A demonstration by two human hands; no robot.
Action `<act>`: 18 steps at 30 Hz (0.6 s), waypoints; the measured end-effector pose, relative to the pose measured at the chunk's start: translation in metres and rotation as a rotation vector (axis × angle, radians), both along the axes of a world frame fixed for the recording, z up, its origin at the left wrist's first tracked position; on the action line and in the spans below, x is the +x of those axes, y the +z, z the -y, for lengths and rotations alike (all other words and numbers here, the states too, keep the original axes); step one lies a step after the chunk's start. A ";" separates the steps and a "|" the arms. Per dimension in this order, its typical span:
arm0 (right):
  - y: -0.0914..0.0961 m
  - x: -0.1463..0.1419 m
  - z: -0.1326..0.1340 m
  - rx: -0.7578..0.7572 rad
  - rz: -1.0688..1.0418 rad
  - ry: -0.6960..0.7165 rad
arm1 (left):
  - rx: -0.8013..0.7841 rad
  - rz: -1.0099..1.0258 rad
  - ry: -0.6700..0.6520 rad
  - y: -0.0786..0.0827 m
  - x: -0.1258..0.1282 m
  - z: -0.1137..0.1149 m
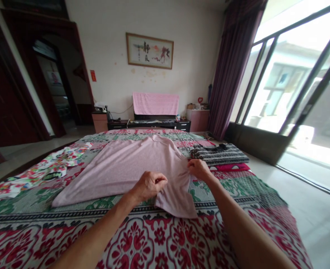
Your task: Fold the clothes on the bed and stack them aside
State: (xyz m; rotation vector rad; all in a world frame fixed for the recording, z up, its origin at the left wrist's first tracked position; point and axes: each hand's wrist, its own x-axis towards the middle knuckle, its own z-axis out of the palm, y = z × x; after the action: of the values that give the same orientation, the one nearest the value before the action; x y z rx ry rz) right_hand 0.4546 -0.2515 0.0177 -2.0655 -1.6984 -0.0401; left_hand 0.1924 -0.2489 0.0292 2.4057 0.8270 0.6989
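Note:
A pale pink short-sleeved shirt [131,160] lies spread out on a patterned bedspread [153,239], with one sleeve [179,203] pointing toward me. My right hand [200,169] is closed, its fingers pinching the shirt's right edge above that sleeve, where the cloth creases. My left hand [150,184] is also closed, thumb and fingers pressed together by the underarm of the same sleeve. Whether cloth is caught between the left fingertips is hard to see.
Right of the shirt, a folded black-and-white striped garment [221,154] rests on folded red cloth [232,167]. Colourful printed clothing [49,168] lies at the left. Beyond the bed stands a low dark cabinet [120,125] bearing a pink-covered screen [156,103]. Glass doors [288,86] are at right.

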 end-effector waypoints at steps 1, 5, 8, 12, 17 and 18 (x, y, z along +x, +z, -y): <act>0.002 -0.002 0.001 0.008 -0.003 0.022 | 0.066 -0.020 0.056 -0.001 -0.004 -0.007; 0.008 -0.015 0.007 -0.088 -0.039 0.252 | 0.140 -0.180 0.132 -0.012 -0.016 -0.025; 0.008 -0.019 0.008 -0.264 -0.011 0.356 | 0.102 -0.283 0.088 -0.017 -0.021 -0.028; 0.008 -0.014 0.006 -0.370 0.051 0.373 | -0.078 -0.307 0.015 -0.012 -0.031 -0.031; 0.017 -0.032 0.010 -0.268 -0.157 0.505 | -0.167 -0.355 0.025 -0.005 -0.047 -0.039; 0.019 -0.040 0.012 -0.280 -0.192 0.556 | -0.164 -0.374 0.024 -0.003 -0.049 -0.039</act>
State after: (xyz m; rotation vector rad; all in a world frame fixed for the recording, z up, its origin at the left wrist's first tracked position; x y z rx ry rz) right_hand 0.4144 -0.2636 0.0372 -1.6305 -2.1796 0.5801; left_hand 0.1431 -0.2097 0.0259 2.4116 1.0177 0.1775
